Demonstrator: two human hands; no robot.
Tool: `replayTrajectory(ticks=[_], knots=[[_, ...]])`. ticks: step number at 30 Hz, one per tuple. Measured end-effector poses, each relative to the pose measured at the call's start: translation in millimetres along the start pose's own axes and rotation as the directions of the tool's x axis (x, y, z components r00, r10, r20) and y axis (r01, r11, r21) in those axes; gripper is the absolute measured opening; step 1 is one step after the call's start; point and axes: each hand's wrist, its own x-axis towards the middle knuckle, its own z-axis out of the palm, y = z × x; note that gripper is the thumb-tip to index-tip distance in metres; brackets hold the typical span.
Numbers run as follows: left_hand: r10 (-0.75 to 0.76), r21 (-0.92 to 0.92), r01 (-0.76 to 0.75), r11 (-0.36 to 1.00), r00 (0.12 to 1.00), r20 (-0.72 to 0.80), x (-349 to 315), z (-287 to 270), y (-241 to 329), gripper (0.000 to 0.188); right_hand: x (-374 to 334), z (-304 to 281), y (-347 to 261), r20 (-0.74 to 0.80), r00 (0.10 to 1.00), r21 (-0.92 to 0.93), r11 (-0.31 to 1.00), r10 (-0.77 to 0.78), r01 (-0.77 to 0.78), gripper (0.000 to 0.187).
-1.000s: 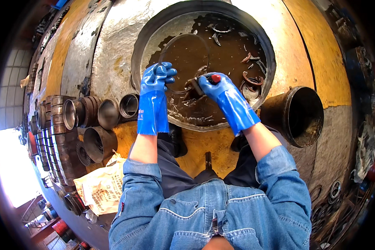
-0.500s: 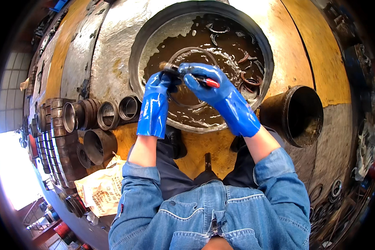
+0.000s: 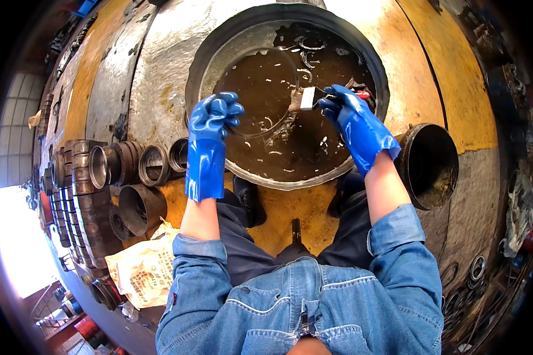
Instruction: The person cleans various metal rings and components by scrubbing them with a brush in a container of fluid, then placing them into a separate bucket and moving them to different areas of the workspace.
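Observation:
My right hand (image 3: 348,106), in a long blue rubber glove, is closed round a paintbrush (image 3: 308,99) with a pale metal ferrule and a red handle end. Its bristles point left over the dark liquid inside a large round tub (image 3: 196,71). Above the tub's left side is my left hand (image 3: 215,117), gloved the same way. Its fingers are curled in, and whatever they hold, if anything, is hidden. A large thin ring (image 3: 294,68) lies in the liquid between the hands. Several curved pieces (image 3: 311,44) sit toward the tub's far right.
Right of the tub lies a dark open cylinder (image 3: 429,165). Metal rings (image 3: 153,164) and stacked cylindrical parts (image 3: 89,201) line the left, near a short cylinder (image 3: 142,208) and a cream sack (image 3: 141,269). More rings (image 3: 478,267) lie at the lower right.
My hands have moved apart. The right has carried the paintbrush rightward and turned it; the left has shifted left. The large ring appears farther up and left in the tub.

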Motion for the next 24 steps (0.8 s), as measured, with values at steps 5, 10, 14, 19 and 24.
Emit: replayTrajectory(ticks=[5,10,14,19,24], knots=[[-0.072,-0.286,0.033,0.958,0.989,-0.129,16.8,-20.9,-16.3,0.041,-31.7,20.3,-1.2,0.018,1.0,-0.276,0.961,-0.014,0.018,0.028],[-0.113,-0.439,0.037,0.898,0.982,-0.148,21.4,-37.1,-28.7,0.034,-77.6,27.9,9.2,0.159,0.904,-0.357,0.83,-0.397,0.428,0.035],[-0.138,-0.504,0.002,0.864,0.963,-0.233,22.3,-5.7,-10.2,0.029,-77.5,30.3,13.8,0.195,0.901,-0.316,0.845,-0.388,0.432,0.032],[-0.104,-0.468,-0.023,0.884,0.964,-0.244,12.9,-12.4,-7.0,0.027,-89.8,45.3,30.4,0.28,0.904,-0.32,0.857,-0.322,0.404,0.036],[-0.109,-0.525,-0.204,0.826,0.856,-0.505,4.4,-108.6,-6.5,0.028,-77.4,53.8,42.1,0.274,0.903,-0.347,0.842,-0.331,0.413,0.036]])
